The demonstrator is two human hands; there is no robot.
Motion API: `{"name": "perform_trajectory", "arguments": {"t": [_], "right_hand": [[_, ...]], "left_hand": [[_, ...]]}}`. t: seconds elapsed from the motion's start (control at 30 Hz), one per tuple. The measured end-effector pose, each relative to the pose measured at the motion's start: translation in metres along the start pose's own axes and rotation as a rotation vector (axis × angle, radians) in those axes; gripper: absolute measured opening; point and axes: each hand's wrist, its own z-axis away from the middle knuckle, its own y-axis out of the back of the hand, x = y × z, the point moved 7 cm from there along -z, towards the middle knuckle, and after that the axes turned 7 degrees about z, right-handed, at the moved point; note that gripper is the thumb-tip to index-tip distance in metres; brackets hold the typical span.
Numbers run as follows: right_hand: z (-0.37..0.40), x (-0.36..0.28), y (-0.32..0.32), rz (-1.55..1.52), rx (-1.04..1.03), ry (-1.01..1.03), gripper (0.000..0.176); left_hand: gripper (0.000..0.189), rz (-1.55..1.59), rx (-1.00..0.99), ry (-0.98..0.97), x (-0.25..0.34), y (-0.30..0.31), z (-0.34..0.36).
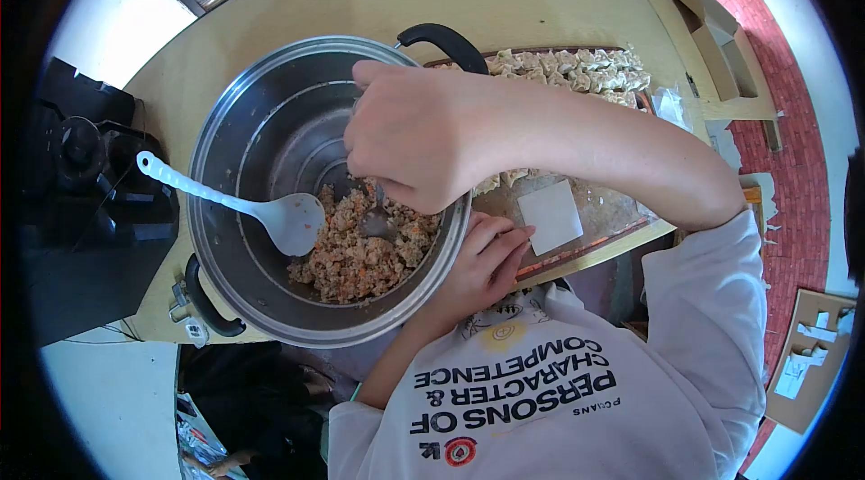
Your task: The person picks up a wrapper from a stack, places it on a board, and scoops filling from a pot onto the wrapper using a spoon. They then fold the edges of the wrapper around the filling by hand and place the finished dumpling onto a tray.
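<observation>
Close head-height view, steeply downward

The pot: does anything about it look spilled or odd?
Nothing stands out: the filling sits heaped inside the pot, with none visibly spilled, and the spoon simply slants over the edge.

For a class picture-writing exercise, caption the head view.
Right hand over a pot of chopped filling, left hand by a square wrapper, near rows of dumplings.
</observation>
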Motion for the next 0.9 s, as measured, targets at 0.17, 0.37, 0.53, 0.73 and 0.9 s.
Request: {"name": "perform_trajectory", "arguments": {"t": [0.17, 0.37, 0.53, 0.73, 0.9], "right_hand": [[0.007, 0.016, 0.003, -0.084, -0.118, -0.118, 0.012], [0.029, 0.028, 0.017, -0.175, 0.227, -0.105, 0.005], [0.042, 0.03, 0.019, -0.194, 0.317, -0.116, 0.003], [0.068, 0.046, 0.036, -0.345, 0.371, -0.212, 0.013], [0.103, 0.051, 0.035, -0.457, 0.305, -0.31, 0.003]], "left_hand": [[0.028, 0.001, 0.028, -0.029, 0.001, 0.002, -0.001], [0.03, -0.008, 0.006, -0.029, 0.002, 0.001, -0.003], [0.03, -0.03, -0.006, -0.035, 0.001, -0.001, -0.001], [0.029, -0.043, -0.001, -0.021, 0.001, 0.0, -0.002], [0.028, -0.046, -0.03, -0.017, 0.001, 0.001, -0.001]]}}
